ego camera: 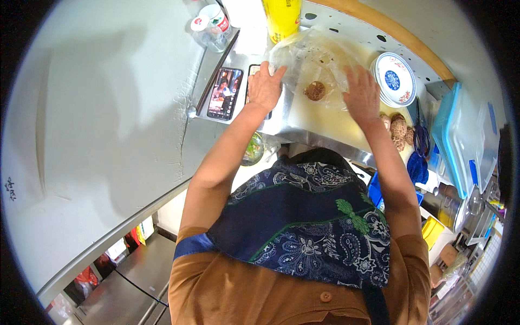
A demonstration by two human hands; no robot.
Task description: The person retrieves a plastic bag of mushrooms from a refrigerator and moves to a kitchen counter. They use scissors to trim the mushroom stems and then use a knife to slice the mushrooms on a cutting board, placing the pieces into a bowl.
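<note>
A crumpled clear plastic bag (325,53) lies spread between my hands on a yellowish cutting board (337,126). My left hand (266,87) is at the bag's left edge, thumb and forefinger apart; whether film is pinched there is unclear. At the bag's right side, my right hand (361,93) has its edge between thumb and fingers. A brown, crackled shiitake mushroom (315,90) sits between the hands, at the near part of the bag; I cannot tell if it is inside. Several more mushrooms (399,130) are grouped right of my right wrist.
Left stand a lit phone (224,93), a dark rod (217,73) and a plastic bottle (213,34). A yellow container (282,18) stands behind. To the right are stacked patterned dishes (394,79), scissors (421,140), a blue cloth (417,168) and blue-rimmed plastic lids (451,138).
</note>
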